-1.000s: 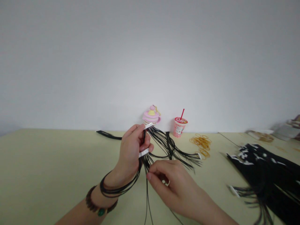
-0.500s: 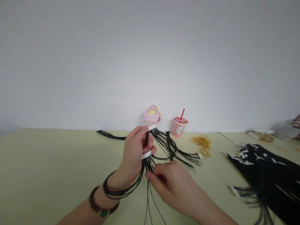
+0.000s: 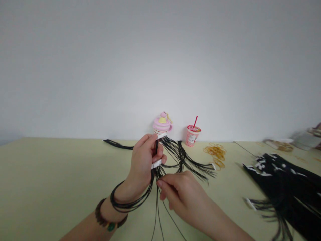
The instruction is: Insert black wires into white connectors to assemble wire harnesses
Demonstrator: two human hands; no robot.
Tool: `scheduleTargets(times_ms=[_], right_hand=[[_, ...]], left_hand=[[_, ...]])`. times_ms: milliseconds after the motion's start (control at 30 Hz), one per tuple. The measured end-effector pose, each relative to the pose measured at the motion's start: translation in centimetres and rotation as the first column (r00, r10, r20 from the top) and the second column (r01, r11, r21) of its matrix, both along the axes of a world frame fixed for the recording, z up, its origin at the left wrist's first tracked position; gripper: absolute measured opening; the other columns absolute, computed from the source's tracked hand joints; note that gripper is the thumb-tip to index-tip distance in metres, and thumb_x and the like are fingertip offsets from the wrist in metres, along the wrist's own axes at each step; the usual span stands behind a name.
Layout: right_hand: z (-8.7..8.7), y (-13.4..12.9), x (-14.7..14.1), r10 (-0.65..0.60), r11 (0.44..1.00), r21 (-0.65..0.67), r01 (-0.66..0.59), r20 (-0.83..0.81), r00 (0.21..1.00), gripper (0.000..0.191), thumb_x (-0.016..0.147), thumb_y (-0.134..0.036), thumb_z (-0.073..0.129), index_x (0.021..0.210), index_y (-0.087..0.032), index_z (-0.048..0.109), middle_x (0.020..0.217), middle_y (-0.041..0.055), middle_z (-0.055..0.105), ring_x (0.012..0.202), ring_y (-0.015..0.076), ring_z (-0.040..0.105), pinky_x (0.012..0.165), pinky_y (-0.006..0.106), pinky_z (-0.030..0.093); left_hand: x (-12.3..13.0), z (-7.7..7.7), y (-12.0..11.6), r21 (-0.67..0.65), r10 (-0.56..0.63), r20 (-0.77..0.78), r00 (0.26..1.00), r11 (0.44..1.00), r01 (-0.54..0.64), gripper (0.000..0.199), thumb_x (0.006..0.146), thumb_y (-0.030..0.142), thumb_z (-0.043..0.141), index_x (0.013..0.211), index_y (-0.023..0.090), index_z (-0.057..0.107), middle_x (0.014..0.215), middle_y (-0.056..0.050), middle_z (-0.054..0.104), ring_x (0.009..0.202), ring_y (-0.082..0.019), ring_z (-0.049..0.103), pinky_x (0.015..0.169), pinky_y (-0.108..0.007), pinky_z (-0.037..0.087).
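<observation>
My left hand (image 3: 142, 164) holds a bundle of thin black wires (image 3: 175, 159) upright above the table, gripping a narrow white connector (image 3: 156, 164). A second white connector (image 3: 162, 135) sticks out above my fingers. Loose strands fan out to the right, and others loop around my left wrist. My right hand (image 3: 180, 194) sits just below, its thumb and fingertips pinching strands close to the lower connector. Several wires hang down past it toward the table.
A pink cupcake-shaped trinket (image 3: 162, 124) and a pink cup with red straw (image 3: 192, 135) stand by the wall. Yellow rubber bands (image 3: 215, 154) lie on the pale green table (image 3: 50, 180). A heap of black wire harnesses (image 3: 281, 180) lies at right.
My right hand has moved up and left, closer to the lower connector, and pinches the strands there. My left hand has barely moved.
</observation>
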State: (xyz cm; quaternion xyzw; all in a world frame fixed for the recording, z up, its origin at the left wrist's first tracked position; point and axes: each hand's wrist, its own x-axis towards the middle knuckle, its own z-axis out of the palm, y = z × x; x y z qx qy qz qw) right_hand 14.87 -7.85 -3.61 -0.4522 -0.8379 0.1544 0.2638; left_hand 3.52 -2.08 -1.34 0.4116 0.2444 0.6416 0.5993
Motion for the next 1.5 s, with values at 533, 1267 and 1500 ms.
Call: scheduleTargets(times_ms=[533,1267,1500], right_hand=[[-0.4,0.3,-0.2,-0.010,0.993,0.112,0.026,-0.139,0.990,0.013,0.071,-0.009,0.046,0.062,-0.017,0.048,0.051,-0.0068,0.044,0.046,0.0034,0.039,0.048,0.016,0.025],[5.3,-2.0,10.4,0.104,0.895,-0.072,-0.441,-0.926,0.363,0.008,0.075,-0.023,0.053,0.069,-0.020,0.057,0.035,-0.0102,0.025,0.025,0.0023,0.020,0.035,0.019,0.027],[5.4,-0.4,10.8,0.028,0.998,0.037,0.052,-0.986,0.164,0.008,0.071,-0.020,0.059,0.076,-0.019,0.066,0.058,-0.0021,0.050,0.044,0.0033,0.041,0.040,0.015,0.037]], left_hand=[[0.2,0.1,-0.1,-0.006,-0.009,-0.010,1.000,1.000,0.009,0.024,0.077,0.028,0.051,0.060,0.018,0.038,0.042,0.007,0.040,0.033,-0.004,0.025,0.034,-0.020,0.033],[-1.6,1.3,0.6,0.005,0.102,0.067,0.993,0.995,-0.103,0.023,0.076,0.024,0.048,0.056,0.018,0.037,0.039,0.005,0.038,0.034,-0.005,0.025,0.034,-0.019,0.032],[-1.4,0.8,1.1,0.005,0.077,0.030,0.997,0.997,-0.077,0.023,0.076,0.024,0.050,0.057,0.017,0.038,0.041,0.006,0.039,0.033,-0.004,0.024,0.034,-0.018,0.032]])
